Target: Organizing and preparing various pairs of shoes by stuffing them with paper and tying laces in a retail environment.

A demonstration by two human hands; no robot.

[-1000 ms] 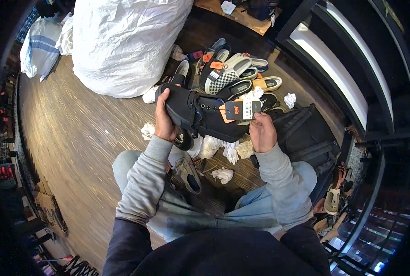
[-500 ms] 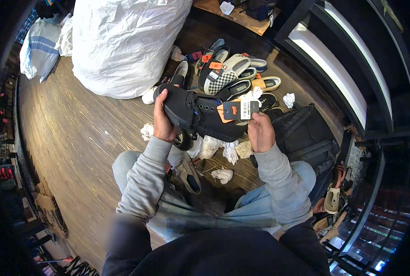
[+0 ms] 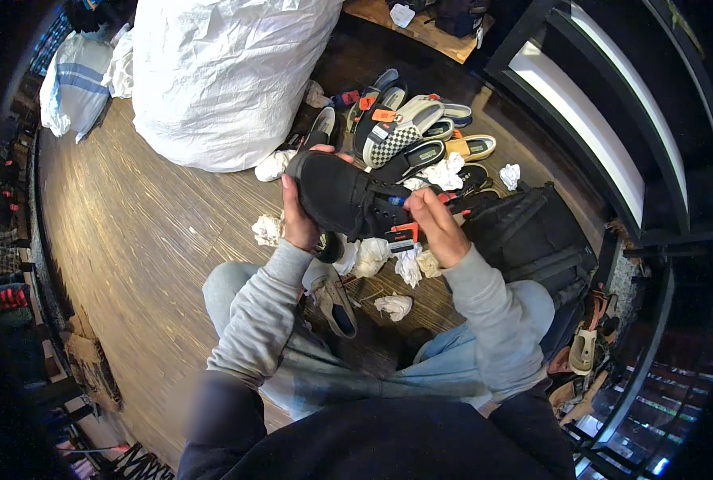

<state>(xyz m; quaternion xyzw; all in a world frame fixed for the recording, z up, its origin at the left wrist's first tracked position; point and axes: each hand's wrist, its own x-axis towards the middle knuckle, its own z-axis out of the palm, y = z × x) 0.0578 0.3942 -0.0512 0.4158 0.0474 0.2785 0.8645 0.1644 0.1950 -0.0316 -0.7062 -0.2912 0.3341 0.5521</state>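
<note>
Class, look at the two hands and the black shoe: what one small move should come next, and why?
Probably the right hand should gently spread the back end of the black shoe: its fingertips are at that end, while the left hand supports the toe.

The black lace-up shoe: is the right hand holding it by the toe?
No, the left hand holds the black lace-up shoe by its toe.

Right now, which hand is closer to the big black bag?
The right hand: it is just left of the black bag, by the black shoe's laces. The left hand is farther left, holding the shoe's toe end.
</note>
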